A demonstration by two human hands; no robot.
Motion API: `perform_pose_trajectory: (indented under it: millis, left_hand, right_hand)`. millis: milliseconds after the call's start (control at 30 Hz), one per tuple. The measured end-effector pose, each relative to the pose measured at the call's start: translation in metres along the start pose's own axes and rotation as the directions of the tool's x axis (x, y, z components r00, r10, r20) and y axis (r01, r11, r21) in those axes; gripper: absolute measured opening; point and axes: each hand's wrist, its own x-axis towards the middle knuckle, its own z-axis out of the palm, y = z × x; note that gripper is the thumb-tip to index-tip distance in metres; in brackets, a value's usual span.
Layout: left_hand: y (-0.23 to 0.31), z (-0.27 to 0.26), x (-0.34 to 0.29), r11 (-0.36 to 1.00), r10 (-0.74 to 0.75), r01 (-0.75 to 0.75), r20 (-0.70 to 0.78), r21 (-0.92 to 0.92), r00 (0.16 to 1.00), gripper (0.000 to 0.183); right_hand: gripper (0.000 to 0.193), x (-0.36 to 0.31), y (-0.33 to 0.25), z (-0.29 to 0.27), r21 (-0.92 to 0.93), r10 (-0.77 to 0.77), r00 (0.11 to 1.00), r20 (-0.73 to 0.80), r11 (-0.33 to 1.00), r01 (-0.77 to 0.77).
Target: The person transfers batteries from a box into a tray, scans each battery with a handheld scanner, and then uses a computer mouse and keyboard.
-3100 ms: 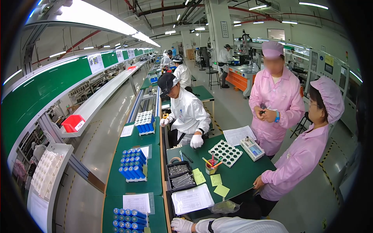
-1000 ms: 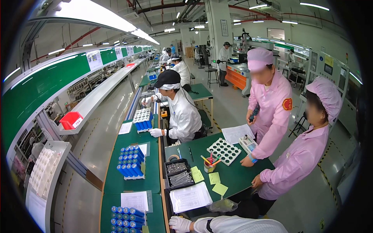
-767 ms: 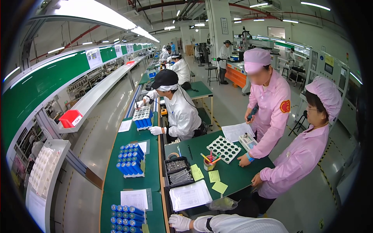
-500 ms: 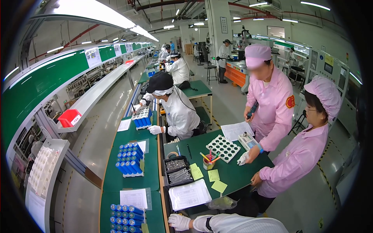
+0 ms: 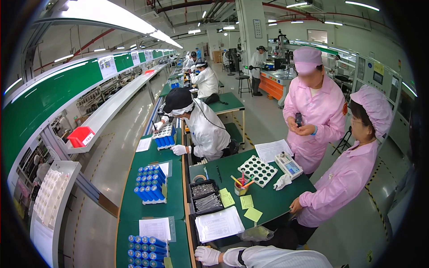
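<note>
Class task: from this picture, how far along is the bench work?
Done: blue cells stand packed in blocks on the green bench. In hand: a gloved hand rests beside the printed sheet, holding nothing visible. Left: the white hole tray looks empty.

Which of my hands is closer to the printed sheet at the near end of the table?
Right, it seems: the gloved right hand lies just below the near edge of the printed sheet. The left hand is out of view.
</note>
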Motion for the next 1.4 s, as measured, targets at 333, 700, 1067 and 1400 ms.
perform_pose_trajectory:
  millis: [333, 700, 1067, 1400]
  left_hand:
    - [0.009, 0.004, 0.002, 1.0, 0.0, 0.0, -0.009, -0.019, 1.0, 0.043]
    - [0.01, 0.005, 0.001, 1.0, -0.015, 0.015, -0.018, -0.023, 1.0, 0.043]
    - [-0.007, -0.001, -0.017, 0.995, -0.101, 0.101, -0.025, 0.017, 0.995, 0.042]
    - [-0.027, -0.016, -0.055, 0.961, -0.261, 0.263, -0.037, 0.089, 0.965, 0.042]
  right_hand:
    - [0.032, -0.002, 0.003, 0.005, -0.045, -0.108, 0.988, -0.11, 0.994, 0.104]
    - [0.038, -0.005, 0.005, 0.012, -0.055, -0.1, 0.992, -0.076, 0.994, 0.096]
    - [0.031, 0.003, -0.002, 0.0, 0.004, -0.036, 0.999, -0.032, 0.999, 0.036]
    - [0.027, 0.005, -0.006, -0.013, -0.026, -0.075, 0.995, -0.069, 0.997, 0.073]
